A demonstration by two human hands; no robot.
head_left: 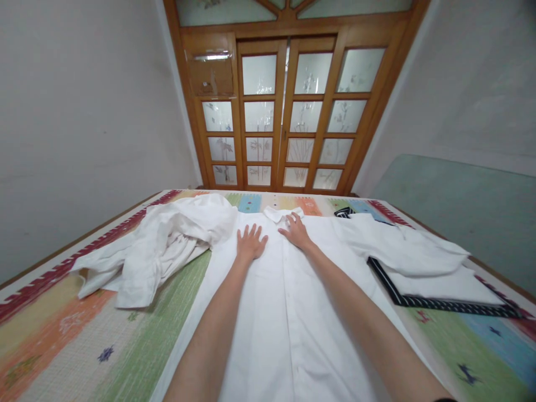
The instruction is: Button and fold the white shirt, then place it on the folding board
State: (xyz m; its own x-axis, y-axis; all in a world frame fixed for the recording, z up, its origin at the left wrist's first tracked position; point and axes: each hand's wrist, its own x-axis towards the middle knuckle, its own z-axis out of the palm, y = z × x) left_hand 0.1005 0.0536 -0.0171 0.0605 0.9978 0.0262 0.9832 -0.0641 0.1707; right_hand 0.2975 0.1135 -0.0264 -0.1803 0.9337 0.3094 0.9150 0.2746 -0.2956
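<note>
Your white long-bodied cloth shirt [268, 312] lies spread on the table [69, 357], which is covered by a multicoloured striped cloth [180, 301]. The shirt runs up the middle, from the bottom of the view to near the table's far edge, with its front placket upward and its small white collar [272, 214] at the far end.

Your left hand [250, 244] lies palm down on the upper part of the shirt, just beside the collar on its left, fingers spread wide and gripping nothing. Your right hand [296, 231] is at the collar's right side, fingers partly bent with the tips touching the fabric; you cannot tell from here whether they pinch it.

Toward the table's left edge, a crumpled heap of white fabric [180, 223] meets the shirt's shoulder; whether it is the shirt's own sleeve or another piece is unclear. On your right, a white sleeve [393, 245] stretches toward the table's right edge, partly over a flat white cloth piece with black striped trim [452, 287].

Beyond the far edge stand wooden doors with frosted glass panes [280, 111], and past the right edge a pale green panel [456, 206] is against the wall [481, 100].
</note>
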